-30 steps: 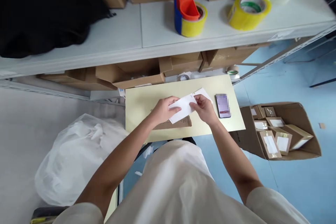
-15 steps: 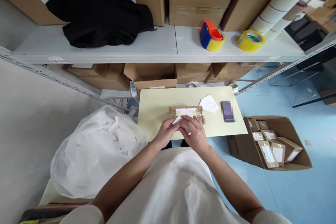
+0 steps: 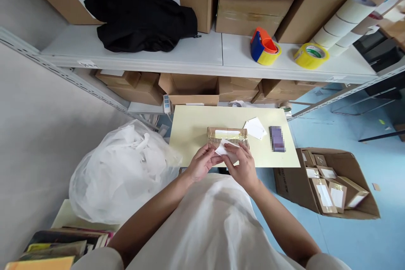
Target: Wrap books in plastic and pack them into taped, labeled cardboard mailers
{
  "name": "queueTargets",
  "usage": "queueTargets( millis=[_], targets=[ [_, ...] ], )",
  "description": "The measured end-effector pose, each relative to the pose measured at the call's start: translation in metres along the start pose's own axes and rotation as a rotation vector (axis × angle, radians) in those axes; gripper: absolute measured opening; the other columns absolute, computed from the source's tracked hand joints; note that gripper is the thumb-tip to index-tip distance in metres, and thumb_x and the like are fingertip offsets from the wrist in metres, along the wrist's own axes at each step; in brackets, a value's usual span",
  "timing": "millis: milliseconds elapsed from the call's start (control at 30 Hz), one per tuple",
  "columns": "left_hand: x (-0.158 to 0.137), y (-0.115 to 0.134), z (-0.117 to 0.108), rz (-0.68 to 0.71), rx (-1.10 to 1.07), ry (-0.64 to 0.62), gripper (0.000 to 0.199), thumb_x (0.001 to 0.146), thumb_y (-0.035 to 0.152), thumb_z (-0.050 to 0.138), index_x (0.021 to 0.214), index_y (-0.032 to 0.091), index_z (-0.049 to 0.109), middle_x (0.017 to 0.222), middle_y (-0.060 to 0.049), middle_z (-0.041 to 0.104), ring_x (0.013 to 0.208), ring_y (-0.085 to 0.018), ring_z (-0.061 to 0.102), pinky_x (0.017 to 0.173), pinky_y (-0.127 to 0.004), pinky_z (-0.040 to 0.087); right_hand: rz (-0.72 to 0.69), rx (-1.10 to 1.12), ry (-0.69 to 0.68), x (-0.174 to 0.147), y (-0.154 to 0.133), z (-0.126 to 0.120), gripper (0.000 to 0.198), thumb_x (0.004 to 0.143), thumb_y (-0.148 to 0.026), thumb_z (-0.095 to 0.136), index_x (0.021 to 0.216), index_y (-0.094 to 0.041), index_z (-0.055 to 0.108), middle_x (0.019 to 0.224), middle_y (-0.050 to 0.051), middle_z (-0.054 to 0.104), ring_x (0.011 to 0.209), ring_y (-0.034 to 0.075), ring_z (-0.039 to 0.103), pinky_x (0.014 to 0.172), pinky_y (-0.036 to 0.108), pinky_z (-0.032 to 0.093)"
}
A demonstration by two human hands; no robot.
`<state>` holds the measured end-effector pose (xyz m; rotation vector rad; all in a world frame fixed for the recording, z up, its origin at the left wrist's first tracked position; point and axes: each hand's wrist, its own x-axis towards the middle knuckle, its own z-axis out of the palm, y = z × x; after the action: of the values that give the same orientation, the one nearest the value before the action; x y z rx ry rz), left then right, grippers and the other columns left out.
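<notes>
Both hands are together over the near edge of the pale yellow table (image 3: 190, 126). A white label sheet (image 3: 224, 147) is pinched at its left edge by my left hand (image 3: 202, 162), fingers closed. Around its right part, my right hand (image 3: 242, 164) is closed, thumb below and fingers on top. Just beyond the fingers lies a taped brown cardboard box (image 3: 211, 132) with a white strip on its top; its near side is partly covered by my hands. Several white sheets (image 3: 255, 128) lie to its right, beside a pixelated purple object (image 3: 277, 138).
A large open carton (image 3: 291, 185) holding several small labelled boxes stands on the floor at right. At left sits a bulging clear bag (image 3: 120, 173) of white scraps. The shelf (image 3: 209, 48) ahead carries a tape dispenser (image 3: 265, 48), yellow tape (image 3: 311, 55) and a black garment (image 3: 142, 19).
My left fingers have shifted to the sheet's left edge, and the hands have drawn slightly nearer to me, uncovering more of the box. The camera view has tilted a little.
</notes>
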<state>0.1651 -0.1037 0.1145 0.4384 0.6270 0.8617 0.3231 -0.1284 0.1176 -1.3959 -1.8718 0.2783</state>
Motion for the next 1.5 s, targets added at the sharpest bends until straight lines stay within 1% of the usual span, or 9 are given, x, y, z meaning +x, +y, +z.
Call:
queueTargets(
  millis=[267,367,500,600,733,867,967,1167,1500],
  targets=[
    [0.011,-0.010,0.014,0.004,0.049,0.014,0.027,0.077,0.040,0.070,0.083,0.017,0.056,0.095,-0.005,0.068,0.089,-0.019,0.067,0.088,-0.039,0.048,0.038,0.075,-0.040,0.005,0.019,-0.017,0.018,0.084,-0.030,0.060,0.101,-0.025,0.056,0.101,0.007,0.073,0.090,0.025,0.070,0.096,0.053,0.045],
    [0.016,-0.014,0.017,0.037,0.106,0.036,0.029,0.076,0.043,0.069,0.086,0.017,0.059,0.091,-0.004,0.065,0.084,-0.016,0.064,0.083,-0.035,0.049,0.044,0.104,-0.055,0.007,0.026,-0.021,0.017,0.084,-0.032,0.060,0.100,-0.025,0.057,0.101,0.007,0.073,0.090,0.025,0.070,0.097,0.052,0.045],
    [0.023,-0.018,0.023,0.097,0.165,0.060,0.028,0.075,0.041,0.071,0.075,0.016,0.059,0.085,-0.002,0.062,0.079,-0.013,0.059,0.076,-0.028,0.049,0.039,0.151,-0.081,0.011,0.032,-0.027,0.013,0.086,-0.031,0.058,0.099,-0.027,0.059,0.098,0.004,0.074,0.090,0.024,0.070,0.095,0.051,0.047],
    [0.028,-0.021,0.032,0.103,0.159,0.073,0.025,0.075,0.040,0.071,0.078,0.017,0.061,0.084,-0.002,0.062,0.080,-0.014,0.060,0.076,-0.028,0.049,-0.007,0.187,-0.122,0.014,0.035,-0.030,0.019,0.086,-0.028,0.057,0.105,-0.028,0.060,0.100,0.004,0.073,0.093,0.024,0.069,0.094,0.049,0.050],
    [0.034,-0.022,0.047,0.162,0.029,0.093,0.030,0.073,0.045,0.071,0.084,0.019,0.062,0.086,-0.003,0.066,0.082,-0.016,0.063,0.078,-0.032,0.050,-0.083,0.173,-0.113,0.017,0.045,-0.032,0.028,0.089,-0.024,0.053,0.116,-0.030,0.057,0.107,0.005,0.071,0.099,0.022,0.068,0.095,0.046,0.051],
    [0.037,-0.021,0.054,0.189,0.053,0.122,0.031,0.068,0.042,0.076,0.083,0.018,0.063,0.085,-0.003,0.067,0.082,-0.016,0.064,0.082,-0.034,0.051,-0.283,0.095,-0.068,0.022,0.063,-0.038,0.035,0.089,-0.010,0.047,0.116,-0.030,0.059,0.113,0.005,0.069,0.109,0.020,0.064,0.100,0.046,0.048],
    [0.038,-0.020,0.054,0.198,0.090,0.154,0.028,0.067,0.037,0.079,0.080,0.016,0.066,0.081,-0.003,0.068,0.079,-0.015,0.064,0.083,-0.033,0.051,-0.398,0.067,-0.031,0.025,0.074,-0.042,0.037,0.087,-0.007,0.050,0.115,-0.029,0.061,0.116,0.005,0.068,0.113,0.021,0.061,0.102,0.046,0.046],
    [0.037,-0.019,0.055,0.161,0.097,0.193,0.028,0.067,0.039,0.077,0.076,0.015,0.067,0.077,-0.005,0.070,0.075,-0.017,0.066,0.080,-0.035,0.051,-0.387,0.084,-0.061,0.024,0.083,-0.041,0.031,0.089,-0.011,0.051,0.109,-0.031,0.065,0.114,0.003,0.069,0.112,0.022,0.061,0.104,0.048,0.044],
    [0.036,-0.023,0.052,0.141,0.178,0.193,0.024,0.072,0.039,0.074,0.077,0.016,0.066,0.075,-0.004,0.070,0.073,-0.015,0.065,0.077,-0.032,0.050,-0.436,0.027,-0.040,0.021,0.083,-0.040,0.034,0.088,-0.010,0.052,0.113,-0.031,0.062,0.118,0.004,0.066,0.114,0.022,0.060,0.102,0.047,0.047]
  ],
)
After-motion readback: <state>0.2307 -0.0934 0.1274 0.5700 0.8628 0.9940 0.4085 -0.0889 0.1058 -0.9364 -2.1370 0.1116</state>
